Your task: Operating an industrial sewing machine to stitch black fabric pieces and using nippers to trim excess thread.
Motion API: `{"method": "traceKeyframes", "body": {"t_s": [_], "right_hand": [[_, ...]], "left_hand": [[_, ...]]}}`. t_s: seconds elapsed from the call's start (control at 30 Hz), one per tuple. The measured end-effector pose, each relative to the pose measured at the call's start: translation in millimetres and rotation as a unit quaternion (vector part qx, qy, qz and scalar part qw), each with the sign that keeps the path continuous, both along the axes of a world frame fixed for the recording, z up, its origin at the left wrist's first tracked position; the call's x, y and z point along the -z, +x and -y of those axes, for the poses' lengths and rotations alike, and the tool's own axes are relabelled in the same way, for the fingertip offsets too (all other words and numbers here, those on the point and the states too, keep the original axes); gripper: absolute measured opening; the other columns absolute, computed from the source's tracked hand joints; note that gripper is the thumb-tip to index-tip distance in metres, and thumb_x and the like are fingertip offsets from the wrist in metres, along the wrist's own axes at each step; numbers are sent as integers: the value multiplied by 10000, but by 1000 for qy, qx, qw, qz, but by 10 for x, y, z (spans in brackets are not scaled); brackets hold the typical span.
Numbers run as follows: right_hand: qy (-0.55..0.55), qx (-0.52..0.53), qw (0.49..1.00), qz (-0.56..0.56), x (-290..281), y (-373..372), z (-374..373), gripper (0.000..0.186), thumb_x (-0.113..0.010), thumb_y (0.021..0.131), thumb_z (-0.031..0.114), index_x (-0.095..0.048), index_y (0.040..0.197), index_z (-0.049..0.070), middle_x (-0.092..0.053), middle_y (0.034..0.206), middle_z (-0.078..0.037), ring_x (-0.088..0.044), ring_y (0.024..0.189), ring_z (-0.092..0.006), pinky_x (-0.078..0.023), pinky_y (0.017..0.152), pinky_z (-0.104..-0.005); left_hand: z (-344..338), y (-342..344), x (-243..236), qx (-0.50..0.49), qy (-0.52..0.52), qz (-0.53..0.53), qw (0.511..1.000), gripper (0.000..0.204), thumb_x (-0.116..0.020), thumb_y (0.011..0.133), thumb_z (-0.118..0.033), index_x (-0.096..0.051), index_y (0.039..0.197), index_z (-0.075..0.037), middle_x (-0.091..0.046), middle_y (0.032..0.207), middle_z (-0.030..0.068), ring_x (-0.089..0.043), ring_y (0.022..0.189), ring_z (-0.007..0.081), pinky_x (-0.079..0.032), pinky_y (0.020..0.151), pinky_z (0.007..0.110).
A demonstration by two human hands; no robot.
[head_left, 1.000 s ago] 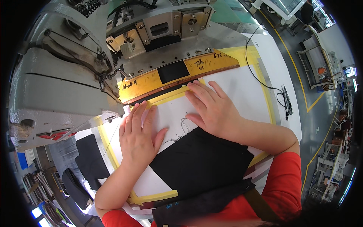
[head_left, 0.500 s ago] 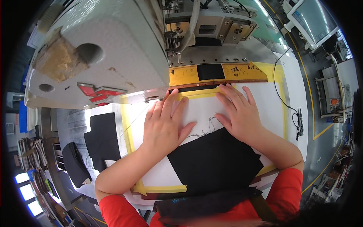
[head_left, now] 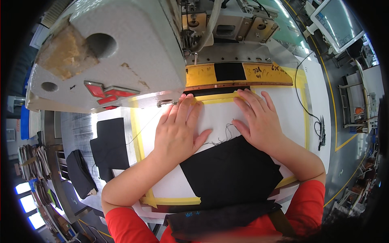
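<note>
My left hand [head_left: 176, 131] lies flat with fingers stretched forward, its tips at the near edge of a narrow black fabric strip [head_left: 223, 90]. The right hand [head_left: 259, 123] rests on the strip's right end, fingers spread and thumb apart. Neither hand grips anything. Beneath them is a white sheet [head_left: 170, 182] edged with yellow tape [head_left: 176, 201]. Just beyond the strip lies a yellow clamp bar [head_left: 198, 75] with a black patch [head_left: 230, 72] on it. A larger black fabric piece [head_left: 231, 172] lies between my forearms, with loose dark threads [head_left: 221, 141] above its top edge.
A grey sewing machine head [head_left: 133, 48] overhangs the left side, close to my left fingers. Black fabric pieces [head_left: 111, 143] lie on the table at left. A thin black cable [head_left: 300, 95] runs down the right side. A screen [head_left: 336, 22] stands at the far right.
The yellow clamp bar has shifted slightly away from me, and more of the black strip shows between it and the tape. Both hands have stayed nearly in place, fingers still outstretched.
</note>
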State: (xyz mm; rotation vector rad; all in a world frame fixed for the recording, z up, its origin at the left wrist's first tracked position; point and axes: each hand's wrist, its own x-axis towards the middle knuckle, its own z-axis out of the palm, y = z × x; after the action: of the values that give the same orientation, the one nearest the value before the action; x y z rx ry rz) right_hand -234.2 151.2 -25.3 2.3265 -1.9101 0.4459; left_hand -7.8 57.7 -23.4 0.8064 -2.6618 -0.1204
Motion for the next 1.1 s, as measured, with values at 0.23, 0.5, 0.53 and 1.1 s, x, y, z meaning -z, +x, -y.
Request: {"method": "traceKeyframes", "body": {"t_s": [0.23,0.5,0.53,1.1], "right_hand": [[-5,-4,1000,-1,10,8,-7,511,-667,835,296,-512,1229,11,-487,1297,-150,-483,1223,-301,-314,1043,-518],[1,4,1000,4,18,11,-6,514,-674,826,283,-516,1238,18,-476,1321,-140,-477,1231,-304,-311,1050,-522],[-6,2,1000,-3,19,12,-7,497,-662,839,303,-528,1215,7,-487,1299,-146,-481,1229,-298,-313,1045,-515],[19,14,1000,17,-2,32,-36,507,-700,809,255,-540,1228,17,-471,1354,-126,-465,1274,-289,-307,1063,-492]], "left_hand": [[-17,5,-34,-5,2,15,1000,609,-714,762,-389,-545,1240,-52,-505,1315,158,-549,1157,346,-436,929,437],[-10,-3,-24,-9,7,16,1000,611,-728,745,-368,-546,1241,-61,-492,1308,139,-567,1108,331,-447,907,424],[-9,-3,-24,-9,7,17,1000,609,-732,742,-362,-548,1239,-62,-491,1304,135,-569,1103,328,-450,904,419],[-30,-5,-44,-1,-13,45,999,600,-713,778,-348,-544,1253,-24,-492,1316,165,-525,1197,318,-419,974,427]]}}
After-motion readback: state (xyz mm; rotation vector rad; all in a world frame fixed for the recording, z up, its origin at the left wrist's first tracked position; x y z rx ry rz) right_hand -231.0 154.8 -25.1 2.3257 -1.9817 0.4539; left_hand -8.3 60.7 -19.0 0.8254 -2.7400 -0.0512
